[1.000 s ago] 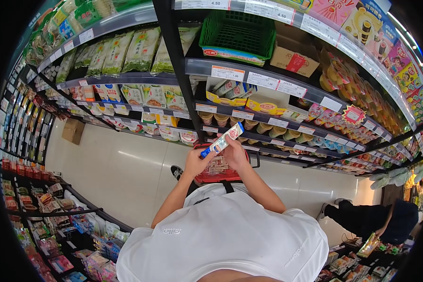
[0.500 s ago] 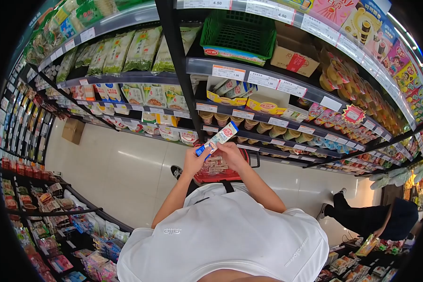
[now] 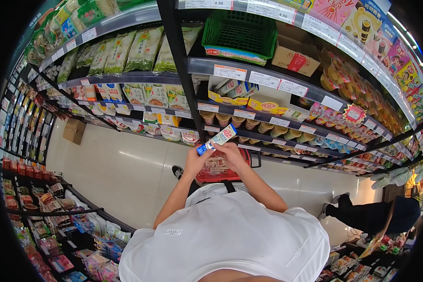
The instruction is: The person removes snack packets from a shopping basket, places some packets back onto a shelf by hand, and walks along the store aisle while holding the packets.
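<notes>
A narrow blue-and-white snack packet (image 3: 224, 135) with red lettering is tilted up to the right in front of my chest. The fingers of my left hand (image 3: 195, 160) are closed on its lower blue end. My right hand (image 3: 231, 154) pinches its edge near the middle. Beneath both hands is a red shopping basket (image 3: 203, 178), with several small wrapped items (image 3: 216, 164) partly showing inside it. Similar blue-and-white packets (image 3: 230, 87) stand in an open yellow-edged display box on the shelf ahead.
Shelving (image 3: 249, 66) with price tags runs across the front, holding a green plastic basket (image 3: 239, 37) and a cardboard box (image 3: 296, 55). Another person (image 3: 362, 214) stands at the lower right. A carton (image 3: 74, 130) sits on the aisle floor at left. Packaged goods (image 3: 51, 207) line the lower left.
Both hands still hold the packet, which has tilted slightly further to the right and down. The person at the right has shifted their legs and arm a little.
</notes>
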Demonstrator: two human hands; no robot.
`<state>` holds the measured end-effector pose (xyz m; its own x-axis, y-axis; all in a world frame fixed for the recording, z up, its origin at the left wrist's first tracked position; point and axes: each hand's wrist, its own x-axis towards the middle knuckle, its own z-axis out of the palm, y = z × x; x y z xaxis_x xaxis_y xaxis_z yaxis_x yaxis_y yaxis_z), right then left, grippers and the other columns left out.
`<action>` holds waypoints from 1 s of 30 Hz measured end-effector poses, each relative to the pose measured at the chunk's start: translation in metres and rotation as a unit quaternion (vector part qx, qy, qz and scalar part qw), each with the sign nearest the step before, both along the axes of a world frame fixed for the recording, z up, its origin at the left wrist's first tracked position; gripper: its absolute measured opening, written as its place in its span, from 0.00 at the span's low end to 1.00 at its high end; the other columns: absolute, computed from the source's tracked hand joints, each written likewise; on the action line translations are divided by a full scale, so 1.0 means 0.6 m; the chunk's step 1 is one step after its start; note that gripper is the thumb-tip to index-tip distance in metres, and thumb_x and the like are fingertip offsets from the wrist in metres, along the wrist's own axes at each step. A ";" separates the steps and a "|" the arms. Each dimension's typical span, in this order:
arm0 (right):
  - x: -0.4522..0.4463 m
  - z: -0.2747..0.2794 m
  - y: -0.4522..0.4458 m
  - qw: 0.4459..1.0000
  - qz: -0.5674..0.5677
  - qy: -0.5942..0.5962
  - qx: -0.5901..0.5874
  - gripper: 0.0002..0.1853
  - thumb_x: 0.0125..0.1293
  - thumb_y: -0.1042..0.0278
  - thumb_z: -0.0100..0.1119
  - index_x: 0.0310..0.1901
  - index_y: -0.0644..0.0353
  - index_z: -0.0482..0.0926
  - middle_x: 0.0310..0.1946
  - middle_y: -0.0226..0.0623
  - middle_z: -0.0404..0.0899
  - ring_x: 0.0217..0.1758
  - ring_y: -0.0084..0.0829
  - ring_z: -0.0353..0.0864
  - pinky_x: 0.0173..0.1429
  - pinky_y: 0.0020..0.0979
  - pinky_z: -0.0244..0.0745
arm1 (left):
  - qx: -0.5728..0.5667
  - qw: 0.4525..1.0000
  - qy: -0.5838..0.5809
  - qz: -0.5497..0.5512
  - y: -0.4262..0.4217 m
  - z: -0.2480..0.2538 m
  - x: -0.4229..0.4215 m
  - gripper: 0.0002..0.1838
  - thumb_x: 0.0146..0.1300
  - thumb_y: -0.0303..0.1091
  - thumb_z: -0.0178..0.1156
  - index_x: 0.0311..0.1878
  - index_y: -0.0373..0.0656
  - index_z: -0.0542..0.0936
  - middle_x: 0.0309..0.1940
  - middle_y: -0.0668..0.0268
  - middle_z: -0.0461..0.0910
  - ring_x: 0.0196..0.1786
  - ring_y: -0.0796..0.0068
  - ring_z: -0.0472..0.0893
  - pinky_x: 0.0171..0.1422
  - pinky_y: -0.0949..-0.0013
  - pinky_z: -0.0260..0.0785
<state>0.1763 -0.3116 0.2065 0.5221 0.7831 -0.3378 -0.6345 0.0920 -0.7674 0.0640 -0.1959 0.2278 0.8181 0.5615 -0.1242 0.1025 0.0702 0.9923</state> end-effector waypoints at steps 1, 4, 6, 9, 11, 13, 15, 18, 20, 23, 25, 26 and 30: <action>0.000 0.004 0.000 1.000 0.000 -0.001 0.000 0.12 0.61 0.64 0.64 0.39 0.66 0.82 0.38 0.33 0.83 0.39 0.21 0.80 0.40 0.25 0.72 | -0.006 1.000 0.007 -0.001 -0.001 0.002 -0.001 0.10 0.60 0.36 0.64 0.28 0.39 0.80 0.17 0.76 0.71 0.19 0.89 0.66 0.21 0.78 0.53; -0.001 0.009 -0.002 1.000 -0.011 -0.002 0.017 0.13 0.60 0.64 0.65 0.39 0.66 0.82 0.37 0.33 0.83 0.38 0.20 0.80 0.39 0.25 0.72 | -0.032 0.998 0.041 -0.023 0.001 -0.010 -0.004 0.12 0.61 0.37 0.63 0.27 0.40 0.79 0.16 0.76 0.71 0.19 0.89 0.66 0.21 0.78 0.53; 0.003 -0.002 -0.003 0.999 0.002 -0.036 -0.002 0.12 0.60 0.65 0.65 0.37 0.66 0.83 0.35 0.33 0.83 0.36 0.20 0.80 0.38 0.24 0.71 | -0.021 0.998 0.043 -0.036 0.006 -0.018 -0.005 0.12 0.61 0.38 0.63 0.28 0.40 0.79 0.17 0.76 0.72 0.20 0.89 0.67 0.22 0.78 0.54; 0.002 -0.016 -0.001 0.998 -0.005 -0.054 -0.012 0.11 0.61 0.65 0.64 0.36 0.66 0.83 0.33 0.32 0.83 0.33 0.20 0.79 0.37 0.24 0.72 | -0.025 0.998 0.035 -0.053 0.007 -0.019 -0.007 0.12 0.62 0.38 0.62 0.29 0.40 0.79 0.18 0.76 0.73 0.21 0.89 0.69 0.23 0.78 0.56; 0.000 -0.023 0.002 0.999 -0.020 -0.039 -0.012 0.10 0.61 0.65 0.64 0.35 0.66 0.83 0.33 0.33 0.83 0.33 0.20 0.79 0.37 0.24 0.72 | -0.039 0.997 0.024 -0.057 0.009 -0.023 -0.008 0.12 0.63 0.38 0.62 0.29 0.39 0.79 0.19 0.76 0.74 0.22 0.89 0.70 0.24 0.78 0.57; 0.002 -0.019 0.002 0.999 -0.037 -0.024 -0.012 0.10 0.61 0.66 0.64 0.35 0.66 0.83 0.32 0.33 0.83 0.33 0.20 0.79 0.37 0.24 0.72 | -0.064 0.996 0.010 -0.055 0.015 -0.039 -0.010 0.11 0.63 0.37 0.61 0.30 0.39 0.79 0.21 0.76 0.75 0.24 0.89 0.71 0.26 0.79 0.59; 0.011 -0.012 -0.001 0.999 -0.048 -0.005 0.012 0.10 0.61 0.66 0.64 0.34 0.67 0.83 0.32 0.34 0.83 0.33 0.19 0.79 0.38 0.23 0.71 | -0.051 0.997 0.005 -0.056 0.015 -0.047 -0.010 0.13 0.63 0.40 0.61 0.28 0.40 0.79 0.19 0.76 0.74 0.22 0.88 0.70 0.25 0.78 0.58; 0.014 -0.018 -0.001 0.998 -0.053 -0.022 0.000 0.10 0.61 0.67 0.64 0.33 0.66 0.84 0.32 0.34 0.84 0.33 0.19 0.79 0.38 0.22 0.70 | -0.026 0.998 0.019 -0.057 0.013 -0.041 -0.014 0.16 0.64 0.43 0.61 0.27 0.40 0.79 0.17 0.75 0.72 0.20 0.87 0.69 0.23 0.78 0.57; 0.012 -0.014 -0.002 0.998 -0.063 -0.022 -0.002 0.10 0.61 0.66 0.65 0.33 0.66 0.84 0.32 0.34 0.84 0.33 0.19 0.79 0.38 0.22 0.70 | -0.014 0.997 0.038 -0.061 0.010 -0.038 -0.015 0.17 0.65 0.44 0.60 0.27 0.40 0.79 0.17 0.75 0.72 0.20 0.87 0.69 0.23 0.78 0.57; 0.016 -0.012 -0.005 0.997 -0.067 -0.041 -0.021 0.11 0.60 0.65 0.65 0.32 0.66 0.84 0.31 0.33 0.83 0.32 0.18 0.79 0.38 0.22 0.69 | -0.022 0.997 0.038 -0.062 0.013 -0.040 -0.014 0.20 0.66 0.47 0.57 0.27 0.39 0.79 0.18 0.74 0.73 0.21 0.87 0.69 0.24 0.78 0.58; 0.022 -0.016 -0.005 0.996 -0.063 -0.059 -0.039 0.11 0.61 0.64 0.65 0.32 0.66 0.84 0.30 0.33 0.83 0.32 0.18 0.78 0.37 0.22 0.69 | 0.002 0.997 0.031 -0.072 0.014 -0.038 -0.011 0.20 0.68 0.46 0.54 0.28 0.39 0.78 0.17 0.72 0.73 0.20 0.86 0.70 0.24 0.78 0.58; 0.028 -0.022 -0.003 0.994 -0.101 -0.041 -0.024 0.12 0.61 0.63 0.65 0.31 0.66 0.83 0.29 0.32 0.83 0.31 0.18 0.78 0.36 0.22 0.69 | 0.002 0.997 0.031 -0.072 0.015 -0.036 -0.011 0.20 0.68 0.46 0.54 0.28 0.39 0.78 0.17 0.72 0.73 0.20 0.86 0.70 0.24 0.78 0.58; 0.056 -0.018 -0.013 0.986 -0.142 -0.082 -0.032 0.13 0.65 0.61 0.61 0.34 0.65 0.82 0.30 0.34 0.82 0.31 0.22 0.80 0.37 0.25 0.73 | -0.039 0.996 0.013 -0.085 0.025 -0.045 -0.013 0.21 0.69 0.48 0.53 0.30 0.39 0.79 0.18 0.72 0.74 0.22 0.86 0.71 0.26 0.79 0.60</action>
<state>0.2096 -0.3194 0.1958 0.7690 0.5772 -0.2746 -0.4575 0.1969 -0.8671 0.0563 -0.1809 0.2010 0.8960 0.4039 -0.1845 0.1454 0.1258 0.9813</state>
